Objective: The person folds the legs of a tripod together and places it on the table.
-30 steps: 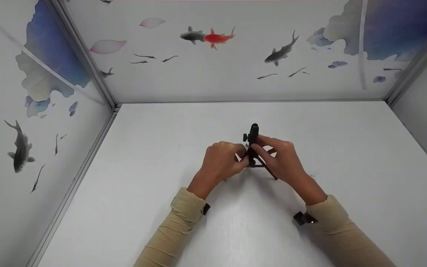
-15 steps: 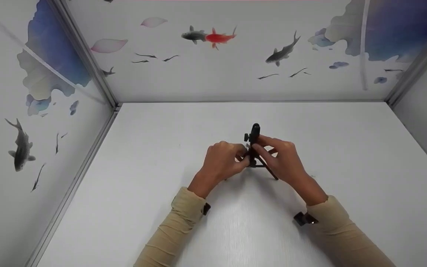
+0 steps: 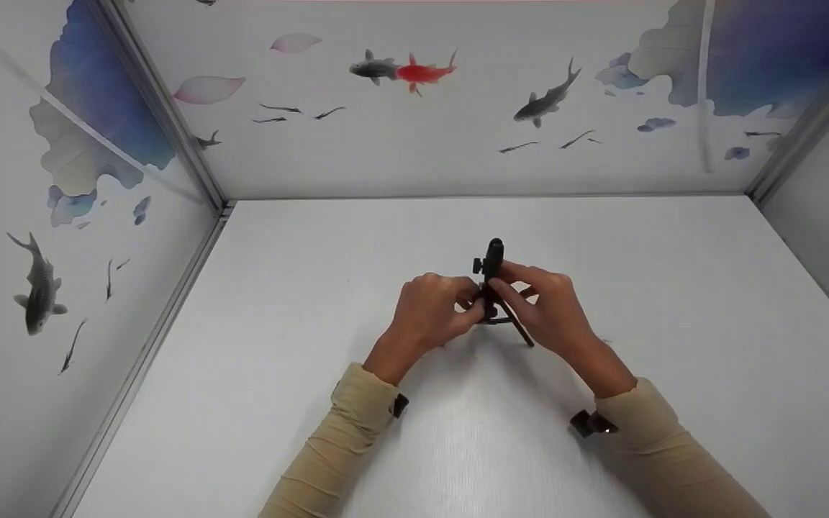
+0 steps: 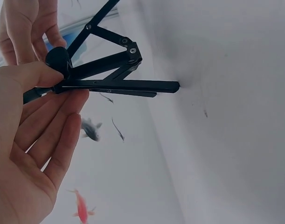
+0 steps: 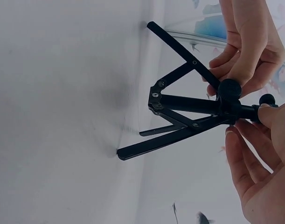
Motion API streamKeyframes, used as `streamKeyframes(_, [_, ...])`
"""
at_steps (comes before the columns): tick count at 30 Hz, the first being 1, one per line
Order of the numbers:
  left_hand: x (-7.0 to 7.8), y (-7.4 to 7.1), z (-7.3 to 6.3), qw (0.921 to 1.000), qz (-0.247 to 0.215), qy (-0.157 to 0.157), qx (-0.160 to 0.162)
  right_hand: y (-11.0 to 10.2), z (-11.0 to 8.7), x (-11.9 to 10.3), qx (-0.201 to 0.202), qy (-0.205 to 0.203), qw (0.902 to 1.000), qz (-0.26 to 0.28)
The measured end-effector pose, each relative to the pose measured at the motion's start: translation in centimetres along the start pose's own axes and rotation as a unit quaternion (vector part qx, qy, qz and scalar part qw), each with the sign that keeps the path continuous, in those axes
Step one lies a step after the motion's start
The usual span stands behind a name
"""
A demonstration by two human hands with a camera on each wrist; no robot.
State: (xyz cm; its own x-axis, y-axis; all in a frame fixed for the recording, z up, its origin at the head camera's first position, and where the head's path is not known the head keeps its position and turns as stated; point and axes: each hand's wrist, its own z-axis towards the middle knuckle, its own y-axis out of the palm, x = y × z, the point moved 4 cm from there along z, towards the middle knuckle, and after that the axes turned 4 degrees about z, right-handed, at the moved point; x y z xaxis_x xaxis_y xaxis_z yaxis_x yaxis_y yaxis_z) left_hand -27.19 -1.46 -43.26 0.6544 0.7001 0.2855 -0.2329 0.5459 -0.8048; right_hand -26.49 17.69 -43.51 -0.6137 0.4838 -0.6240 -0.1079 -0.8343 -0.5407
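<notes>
A small black tripod [image 3: 495, 253] stands on the white table between my hands, its legs spread and joined by hinged braces to a centre column [image 5: 189, 104]. My left hand [image 3: 429, 309] pinches it at the top of the legs, thumb beside a round knob [image 4: 57, 59]. From the other side, my right hand [image 3: 547, 306] grips the upper column between thumb and fingers, just under the tripod's head. A smaller knob [image 5: 267, 99] sticks out near the right thumb. In the head view the left hand hides part of the legs.
White panels printed with fish [image 3: 425, 73] and blue leaf shapes rise at the back and sides of the table [image 3: 299, 288]. A grey metal frame post [image 3: 162, 108] stands at the back left corner. Dark wrist cameras [image 3: 582, 424] sit at both cuffs.
The tripod's leg tips have drawn slightly inward in the head view. Both hands keep their hold in nearly the same place.
</notes>
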Motion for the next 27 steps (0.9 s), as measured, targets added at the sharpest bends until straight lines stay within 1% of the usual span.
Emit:
streamKeyframes(3, [0.08,-0.15,0.0,1.0,-0.001,-0.002,0.004,0.0,-0.02,0.03,0.001,-0.006,1.0,-0.003])
streamKeyframes(9, [0.07,-0.19,0.01,1.0,-0.007,-0.001,0.003,-0.03,-0.06,0.01,0.0,-0.002,1.0,-0.002])
streamKeyframes(16, [0.1,-0.24,0.0,0.9999,-0.009,0.002,0.014,-0.04,0.0,0.03,0.0,-0.002,1.0,-0.004])
streamKeyframes(27, [0.1,-0.24,-0.07,0.9998,-0.009,0.0,0.017,-0.02,-0.08,0.07,0.001,-0.002,1.0,-0.002])
